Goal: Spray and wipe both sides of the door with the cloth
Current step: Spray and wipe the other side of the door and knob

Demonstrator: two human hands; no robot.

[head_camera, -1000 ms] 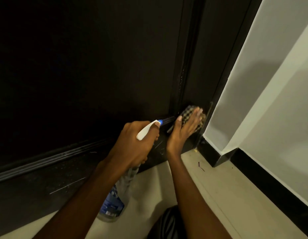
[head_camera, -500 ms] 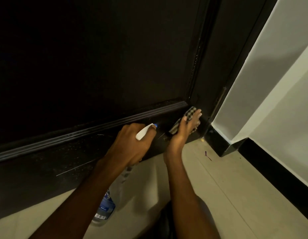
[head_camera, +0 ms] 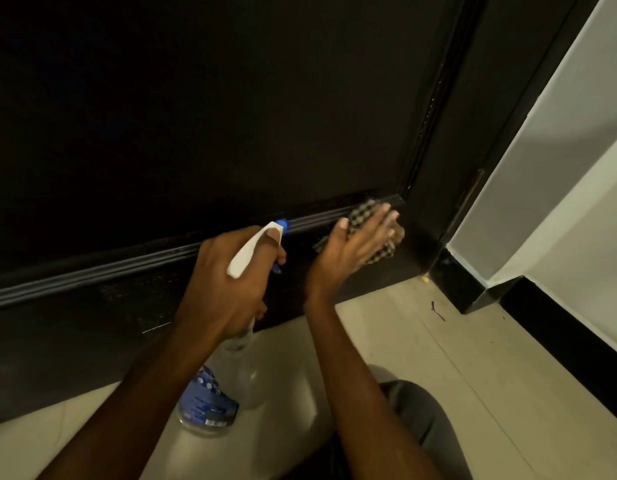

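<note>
Nearest to me, at the bottom of the head view, a grey-clad knee (head_camera: pixel 416 414) sat over the pale tiled floor (head_camera: pixel 456 382), with both bare forearms reaching forward above it. Just beyond, the clear spray bottle (head_camera: pixel 215 396) with its blue label hung tilted above the floor. I saw the left hand (head_camera: pixel 227 289) clenched round its neck, the forefinger laid along the white spray head. The blue nozzle pointed at the lower part of the door (head_camera: pixel 231 116).

To the right of that, the right hand (head_camera: pixel 348 252) was flat, fingers straight and spread, palm pressing the checked cloth (head_camera: pixel 390 242) against the door. The cloth lay on the bottom rail, close to the door's lower right corner. Its upper edge reached the horizontal moulding (head_camera: pixel 127 268), and checked fabric showed above and below the fingers. The two hands were near each other but apart.

The door itself was very dark, filling most of what I could see, with a thin pale scratch low on its left part. Further right stood the dark door frame (head_camera: pixel 483 98), then a small purple mark (head_camera: pixel 437 311) on the floor. Beyond that were the black skirting (head_camera: pixel 559 344) and the white wall (head_camera: pixel 559 174).
</note>
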